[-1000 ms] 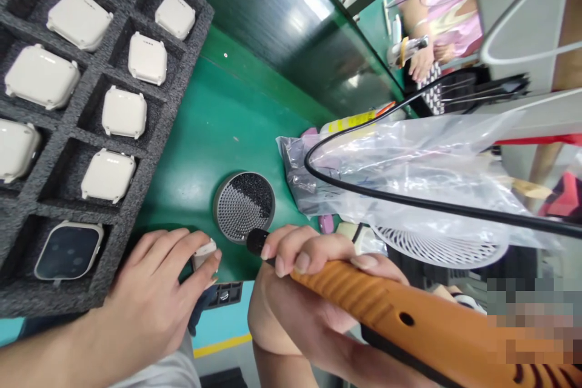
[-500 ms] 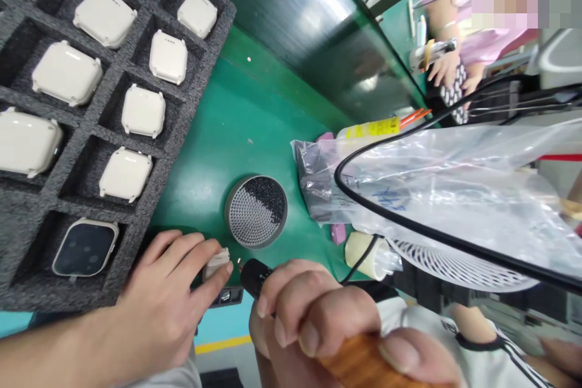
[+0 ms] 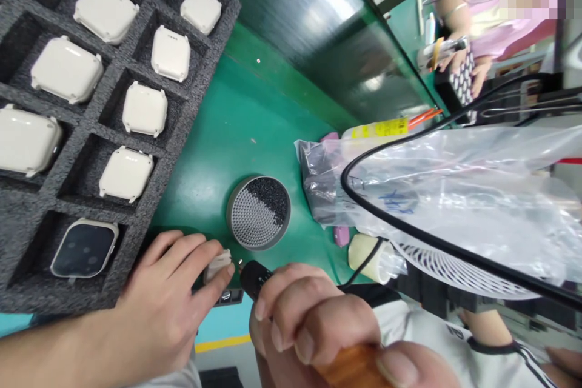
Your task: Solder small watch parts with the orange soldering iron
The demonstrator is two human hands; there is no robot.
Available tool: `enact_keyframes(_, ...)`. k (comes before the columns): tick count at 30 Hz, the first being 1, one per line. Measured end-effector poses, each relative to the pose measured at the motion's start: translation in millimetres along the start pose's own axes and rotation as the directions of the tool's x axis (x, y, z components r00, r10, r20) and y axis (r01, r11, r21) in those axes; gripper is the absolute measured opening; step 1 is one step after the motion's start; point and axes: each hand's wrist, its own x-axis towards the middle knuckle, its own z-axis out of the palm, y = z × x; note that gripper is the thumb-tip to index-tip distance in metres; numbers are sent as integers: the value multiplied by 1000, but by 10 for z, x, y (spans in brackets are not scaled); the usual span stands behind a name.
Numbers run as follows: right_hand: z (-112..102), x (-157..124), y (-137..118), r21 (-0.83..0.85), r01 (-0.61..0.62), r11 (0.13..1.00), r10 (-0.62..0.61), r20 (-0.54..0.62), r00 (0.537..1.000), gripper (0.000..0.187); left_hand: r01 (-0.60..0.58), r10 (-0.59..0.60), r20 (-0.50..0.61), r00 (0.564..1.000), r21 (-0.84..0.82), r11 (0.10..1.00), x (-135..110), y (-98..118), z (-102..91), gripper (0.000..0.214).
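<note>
My left hand (image 3: 170,291) is closed around a small white watch case (image 3: 219,265) at the table's near edge, its fingers and thumb hiding part of the case. In my right hand (image 3: 313,315) is an electric screwdriver (image 3: 255,279) with a black nose and an orange-brown body. Its thin tip points at the watch case, just right of my left thumb; whether they touch I cannot tell. Behind both hands stands a round dish (image 3: 231,218) with a perforated plate and many tiny black screws on its far right side.
A dark foam tray (image 3: 182,151) at left holds several white watch cases (image 3: 126,173) and one dark-screened watch (image 3: 85,248). A clear plastic bag (image 3: 436,182) lies right, crossed by a black cable (image 3: 409,227). Beside it is a cream roll (image 3: 366,257). A co-worker's hands (image 3: 477,76) show far right.
The view has shifted slightly, so the bag and co-worker sit farther right. Both hands keep nearly the same pose, with the screwdriver tip still beside the watch case.
</note>
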Motion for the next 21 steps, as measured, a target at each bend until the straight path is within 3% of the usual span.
enact_keyframes(3,41,95,-65,25,-30,999,29,15,999,21,-2,2,2,1000,-2,1000,6,7,-6,41)
enact_keyframes(7,123,130,-51,99,43,994,-33,-101,994,16,8,-8,-12,1000,-2,1000,21,10,-9,41)
enact_keyframes(11,165,115,-17,68,46,997,-35,-155,987,15,15,-15,-4,1000,-6,1000,31,16,-17,43)
enact_keyframes(15,195,121,-11,101,76,992,-63,-129,990,14,19,-19,6,1000,-8,1000,21,22,-27,42)
enact_keyframes(20,213,69,-45,8,19,1000,-18,-192,981,14,9,-10,6,1000,6,1000,1,7,-21,41)
enact_keyframes(21,188,56,-58,-10,-14,1000,13,-160,987,14,5,-6,16,1000,7,1000,-2,2,-18,42)
